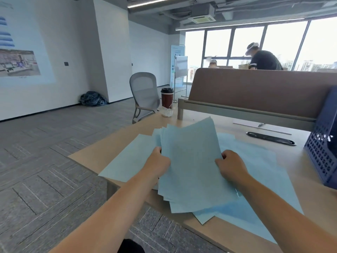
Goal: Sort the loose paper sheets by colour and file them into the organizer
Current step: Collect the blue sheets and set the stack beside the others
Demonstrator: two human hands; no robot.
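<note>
A stack of several light blue sheets [191, 161] is lifted off the table, fanned a little at its edges. My left hand [157, 162] grips its left edge and my right hand [230, 166] grips its right edge. More light blue sheets [262, 178] lie spread on the wooden table [299, 227] underneath, one sheet [127, 163] reaching over the table's left edge. The dark blue mesh organizer [322, 143] stands at the right edge of the view, partly cut off.
A coffee cup [166, 99] stands at the table's far left corner. A black oval cable slot [269, 138] and a white sheet with a pen [262, 125] lie before the brown desk divider [264, 92]. A grey chair [144, 94] stands beyond. Two people are behind the divider.
</note>
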